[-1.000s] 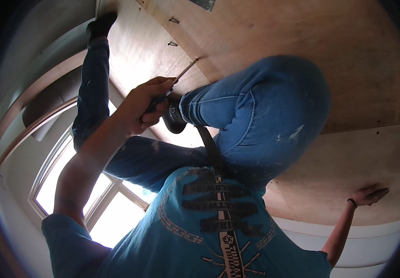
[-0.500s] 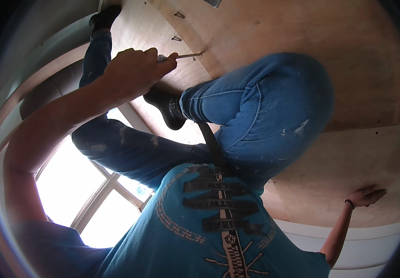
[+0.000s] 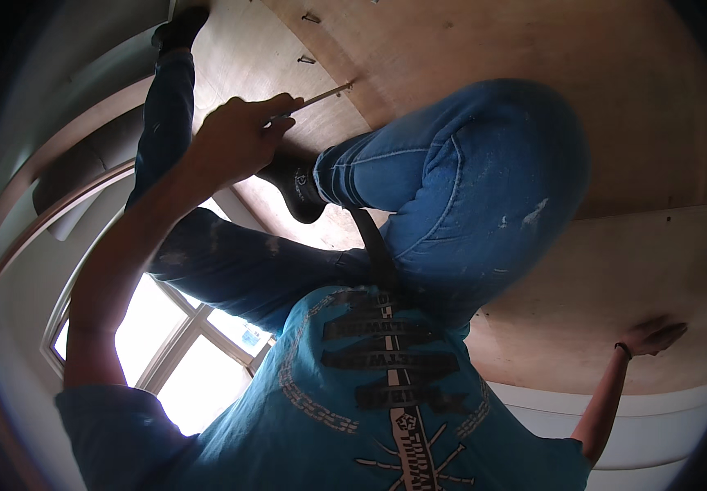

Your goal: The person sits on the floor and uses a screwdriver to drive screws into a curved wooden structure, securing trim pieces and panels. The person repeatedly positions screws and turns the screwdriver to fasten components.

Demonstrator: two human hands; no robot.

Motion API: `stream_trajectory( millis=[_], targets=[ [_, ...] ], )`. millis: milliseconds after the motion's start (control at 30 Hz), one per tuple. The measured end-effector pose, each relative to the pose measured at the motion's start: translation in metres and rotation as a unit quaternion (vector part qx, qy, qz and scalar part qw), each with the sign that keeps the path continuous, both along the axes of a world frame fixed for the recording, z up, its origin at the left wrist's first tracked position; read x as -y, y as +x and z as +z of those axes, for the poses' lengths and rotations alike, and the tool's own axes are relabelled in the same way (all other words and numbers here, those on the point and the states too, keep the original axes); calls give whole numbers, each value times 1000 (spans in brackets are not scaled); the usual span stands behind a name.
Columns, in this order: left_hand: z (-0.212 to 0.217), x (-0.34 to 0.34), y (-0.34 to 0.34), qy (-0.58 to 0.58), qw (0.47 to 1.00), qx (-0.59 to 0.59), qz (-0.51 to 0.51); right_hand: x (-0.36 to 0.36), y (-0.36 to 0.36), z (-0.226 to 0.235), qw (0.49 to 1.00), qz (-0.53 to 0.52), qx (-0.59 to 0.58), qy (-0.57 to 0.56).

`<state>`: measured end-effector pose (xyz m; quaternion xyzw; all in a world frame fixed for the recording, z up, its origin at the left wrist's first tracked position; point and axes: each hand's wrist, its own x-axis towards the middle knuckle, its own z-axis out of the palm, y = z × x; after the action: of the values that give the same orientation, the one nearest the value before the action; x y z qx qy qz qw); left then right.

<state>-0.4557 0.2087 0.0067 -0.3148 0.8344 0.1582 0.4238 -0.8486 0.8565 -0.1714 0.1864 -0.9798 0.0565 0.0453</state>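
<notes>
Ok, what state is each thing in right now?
Left hand: closed around the tool.
Tool: held slanted, tip against the plywood.
Right hand: open, flat on the plywood.
Fasteners: two, on the plywood beyond the tip; loose or driven, cannot tell.

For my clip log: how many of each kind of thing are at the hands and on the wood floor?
Hands: 2, left hand and right hand, which lies flat on the wood floor
Thin metal tool, gripped in the left hand: 1
Small dark fasteners in the floor: 2
Dark wristband: 1
Total: 6
</notes>
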Motion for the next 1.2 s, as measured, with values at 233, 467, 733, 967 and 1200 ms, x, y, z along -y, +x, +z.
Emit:
stream_trajectory(
  millis=[233, 467, 733, 967, 1200],
  targets=[
    [16, -7, -35, -52, 929, 62, -361, -29, -6, -9, 998, 52, -34, 16],
    [-21, -30, 55, 324, 526, -120, 777, -20, -8, -21, 999, -9, -32, 41],
    [25, -47, 91, 301, 695, -278, 591, -21, -7, -18, 995, -72, -36, 63],
    [7, 108, 88, -197, 932, -213, 217, 32, -40, -32, 927, -360, 62, 81],
    [-33, 159, 93, -157, 937, -257, 179, 37, -29, -46, 923, -377, -7, 79]
  ],
)
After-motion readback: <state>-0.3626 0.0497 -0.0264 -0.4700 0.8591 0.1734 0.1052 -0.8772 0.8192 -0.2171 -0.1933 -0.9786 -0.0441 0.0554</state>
